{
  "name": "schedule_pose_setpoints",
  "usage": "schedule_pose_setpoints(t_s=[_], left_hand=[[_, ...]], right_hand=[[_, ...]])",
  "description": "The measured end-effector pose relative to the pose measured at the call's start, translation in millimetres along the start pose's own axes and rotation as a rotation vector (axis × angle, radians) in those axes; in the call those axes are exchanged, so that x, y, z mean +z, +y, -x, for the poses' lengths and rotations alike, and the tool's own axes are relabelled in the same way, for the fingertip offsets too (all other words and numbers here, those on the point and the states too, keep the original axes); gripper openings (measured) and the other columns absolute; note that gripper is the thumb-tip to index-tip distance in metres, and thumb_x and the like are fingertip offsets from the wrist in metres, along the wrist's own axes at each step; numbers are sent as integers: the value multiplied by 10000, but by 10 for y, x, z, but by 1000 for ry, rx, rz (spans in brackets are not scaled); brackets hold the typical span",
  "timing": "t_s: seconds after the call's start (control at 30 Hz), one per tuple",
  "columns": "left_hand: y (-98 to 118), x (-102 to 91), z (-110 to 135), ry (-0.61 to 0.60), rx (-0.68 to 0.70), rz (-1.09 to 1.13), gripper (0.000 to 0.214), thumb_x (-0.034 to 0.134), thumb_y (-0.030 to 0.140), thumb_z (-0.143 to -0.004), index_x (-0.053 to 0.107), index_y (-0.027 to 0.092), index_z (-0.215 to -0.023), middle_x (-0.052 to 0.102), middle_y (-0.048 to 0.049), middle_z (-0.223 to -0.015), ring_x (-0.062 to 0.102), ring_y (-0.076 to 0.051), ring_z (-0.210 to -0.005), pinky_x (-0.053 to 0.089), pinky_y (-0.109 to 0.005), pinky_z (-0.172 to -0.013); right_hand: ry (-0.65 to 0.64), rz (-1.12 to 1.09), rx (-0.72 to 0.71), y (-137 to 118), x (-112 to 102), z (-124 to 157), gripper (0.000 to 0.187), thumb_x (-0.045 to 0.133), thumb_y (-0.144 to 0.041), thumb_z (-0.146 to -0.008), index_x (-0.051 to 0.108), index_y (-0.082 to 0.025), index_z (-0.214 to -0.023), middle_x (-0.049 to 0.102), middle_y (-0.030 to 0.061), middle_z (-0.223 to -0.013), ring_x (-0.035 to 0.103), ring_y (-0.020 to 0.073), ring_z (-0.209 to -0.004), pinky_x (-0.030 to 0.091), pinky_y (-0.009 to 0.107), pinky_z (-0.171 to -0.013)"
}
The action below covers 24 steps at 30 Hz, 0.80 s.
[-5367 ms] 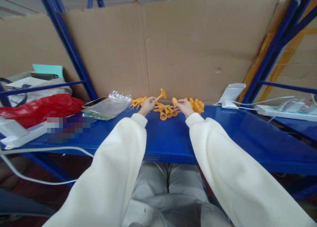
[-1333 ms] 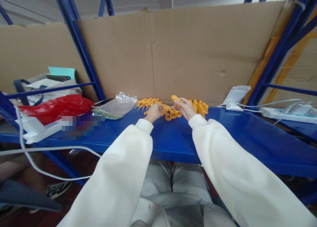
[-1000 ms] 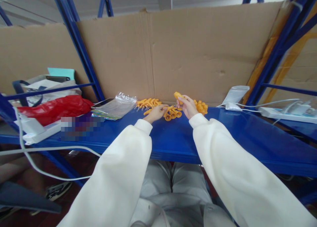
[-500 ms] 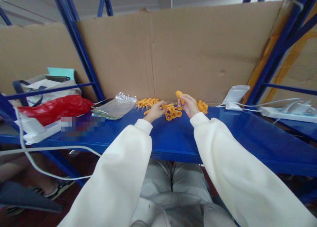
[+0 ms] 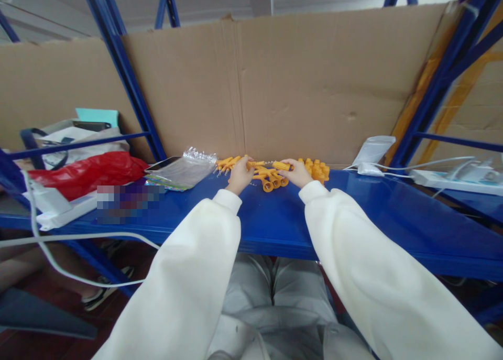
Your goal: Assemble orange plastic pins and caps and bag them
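Observation:
Over the blue shelf, my left hand (image 5: 241, 175) is closed around one end of a slim orange plastic piece (image 5: 259, 164). My right hand (image 5: 298, 173) grips a thicker orange cylindrical piece (image 5: 282, 165), pointed towards the slim one. A thin twisted or beaded stretch shows between the two; whether they are joined I cannot make out. Just below them lie several orange pieces with flared, hollow ends (image 5: 268, 185) facing me. Left of my left hand is a pile of slim orange pieces (image 5: 226, 164) with shiny thin parts. Short orange cylinders (image 5: 320, 170) cluster beyond my right hand.
Cardboard (image 5: 298, 87) stands behind the blue shelf (image 5: 275, 218). To the left lie clear plastic bags (image 5: 188, 171), a red plastic bag (image 5: 98, 171) and a white power strip (image 5: 74, 210) with a looping cable. Another power strip (image 5: 451, 179) lies right. A person's foot (image 5: 98, 297) shows below left.
My right hand has lowered its orange piece from upright to nearly level, pointing left. My left hand has shifted slightly left and now holds a slim orange piece.

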<state>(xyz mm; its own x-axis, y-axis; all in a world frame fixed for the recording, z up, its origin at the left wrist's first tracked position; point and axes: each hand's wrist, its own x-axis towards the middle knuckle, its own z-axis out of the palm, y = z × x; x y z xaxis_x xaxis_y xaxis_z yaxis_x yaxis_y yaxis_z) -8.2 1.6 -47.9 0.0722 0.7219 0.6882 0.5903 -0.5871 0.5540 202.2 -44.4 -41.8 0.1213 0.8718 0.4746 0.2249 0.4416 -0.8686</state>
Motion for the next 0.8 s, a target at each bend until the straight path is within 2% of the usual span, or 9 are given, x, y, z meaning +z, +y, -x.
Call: schedule_pose_setpoints(t_s=[0.13, 0.3, 0.43, 0.6, 0.8], left_hand=[[-32, 10, -4, -29, -4, -9, 236, 618, 80, -789, 678, 212, -974, 761, -82, -1074, 696, -267, -1060, 534, -403, -1016], [-119, 4, -7, -3, -39, -39, 263, 637, 84, -763, 704, 206, -987, 758, -94, -1039, 690, -278, -1092, 531, -415, -1037], [-64, -38, 17, -45, -75, -131, 287, 643, 83, -795, 719, 200, -1046, 762, -104, -1087, 684, -284, -1141, 525, -423, -1060], [63, -121, 51, -145, -139, -347, 354, 604, 124, -892, 703, 208, -1221, 736, -108, -1248, 671, -265, -1214, 506, -393, -1093], [70, -119, 55, -156, -116, -384, 395, 607, 148, -895, 706, 232, -1268, 738, -98, -1273, 682, -280, -1212, 516, -407, -1090]], right_hand=[[6, 3, -78, 3, -2, 3, 241, 746, -116, -610, 706, -219, -825, 741, -3, -875, 697, 213, -935, 558, 435, -993], [-41, -12, -101, -7, 13, 15, 269, 712, -109, -609, 706, -219, -855, 752, 8, -940, 707, 221, -984, 541, 446, -1031], [-26, 38, -129, 37, 15, -13, 283, 658, -95, -619, 708, -206, -875, 748, 26, -983, 705, 230, -1012, 538, 438, -1033], [-19, 264, -168, 96, -8, -47, 349, 595, -76, -648, 724, -188, -952, 742, 53, -1030, 694, 245, -1051, 547, 431, -1017], [0, 615, -197, 130, -76, -36, 362, 596, -52, -693, 743, -201, -988, 723, 83, -1088, 677, 271, -1089, 499, 470, -1068]])
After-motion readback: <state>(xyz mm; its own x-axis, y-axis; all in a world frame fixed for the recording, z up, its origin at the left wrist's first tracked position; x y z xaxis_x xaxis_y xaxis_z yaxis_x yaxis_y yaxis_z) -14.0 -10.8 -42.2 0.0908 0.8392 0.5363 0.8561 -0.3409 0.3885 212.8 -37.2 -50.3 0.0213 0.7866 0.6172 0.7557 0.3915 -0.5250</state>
